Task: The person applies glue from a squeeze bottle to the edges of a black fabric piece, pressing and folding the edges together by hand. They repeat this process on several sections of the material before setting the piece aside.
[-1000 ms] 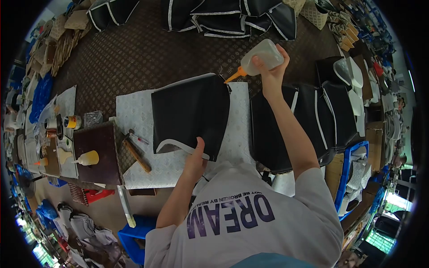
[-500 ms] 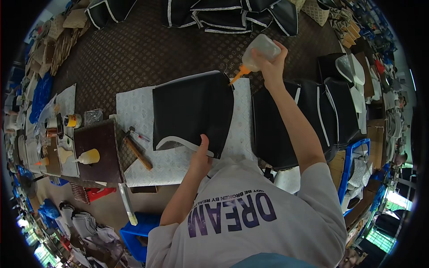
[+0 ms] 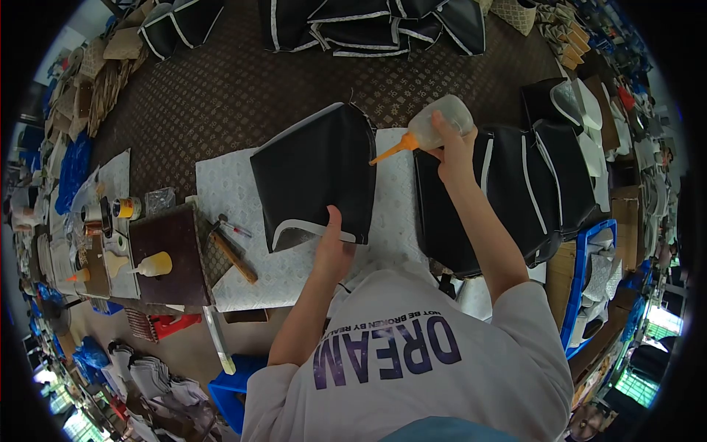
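Observation:
A translucent squeeze bottle (image 3: 446,116) with an orange nozzle is gripped in my right hand (image 3: 456,151). It is tilted, and the nozzle tip is right at the right edge of a black leather-like cover (image 3: 313,173). My left hand (image 3: 335,247) grips the cover's near edge, thumb on top and fingers hidden beneath. A white strip runs along that near edge, and the cover's pale inside shows under it. Below the cover lies a pale patterned sheet (image 3: 221,177). To its left are a hammer (image 3: 234,258) with a wooden handle and a small pen-like tool (image 3: 236,229).
More black covers with white strips (image 3: 508,191) lie close on the right, others (image 3: 361,29) at the far side. On the left, a yellow bottle (image 3: 155,264) rests on a dark board (image 3: 173,228) near several small jars. A blue crate (image 3: 582,287) stands at the right.
The bottle has come nearer and tilted flatter, its nozzle tip moving down along the cover's right edge. My left hand has turned the cover slightly and lifted its near edge, exposing more inside.

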A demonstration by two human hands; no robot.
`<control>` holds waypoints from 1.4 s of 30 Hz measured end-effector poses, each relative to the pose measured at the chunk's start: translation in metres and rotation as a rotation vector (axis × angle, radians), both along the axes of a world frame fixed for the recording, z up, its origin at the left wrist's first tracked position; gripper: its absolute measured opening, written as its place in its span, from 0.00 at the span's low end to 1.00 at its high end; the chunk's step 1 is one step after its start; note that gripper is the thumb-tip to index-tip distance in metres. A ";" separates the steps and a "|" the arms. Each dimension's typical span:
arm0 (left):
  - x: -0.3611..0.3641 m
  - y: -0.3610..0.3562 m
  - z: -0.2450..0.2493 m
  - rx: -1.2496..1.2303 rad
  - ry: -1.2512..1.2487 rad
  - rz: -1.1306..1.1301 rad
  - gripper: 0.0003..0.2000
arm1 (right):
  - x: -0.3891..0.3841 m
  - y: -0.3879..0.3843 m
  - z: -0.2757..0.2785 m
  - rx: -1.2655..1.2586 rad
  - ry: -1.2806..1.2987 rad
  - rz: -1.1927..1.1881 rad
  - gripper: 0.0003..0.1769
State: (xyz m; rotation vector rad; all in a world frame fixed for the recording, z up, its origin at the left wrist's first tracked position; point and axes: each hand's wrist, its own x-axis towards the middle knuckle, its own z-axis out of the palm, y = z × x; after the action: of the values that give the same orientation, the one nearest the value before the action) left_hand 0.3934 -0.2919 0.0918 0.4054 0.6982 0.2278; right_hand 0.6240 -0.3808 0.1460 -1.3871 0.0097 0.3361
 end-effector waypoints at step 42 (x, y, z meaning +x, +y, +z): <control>0.029 0.098 0.106 1.880 0.179 0.084 0.07 | -0.027 0.043 0.119 0.396 -0.449 0.261 0.42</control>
State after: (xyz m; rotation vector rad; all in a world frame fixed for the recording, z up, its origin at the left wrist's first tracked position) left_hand 0.4224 -0.1941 0.1974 2.1997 0.4843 0.9231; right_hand 0.5971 -0.3374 0.2653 -1.0432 -0.5833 0.2201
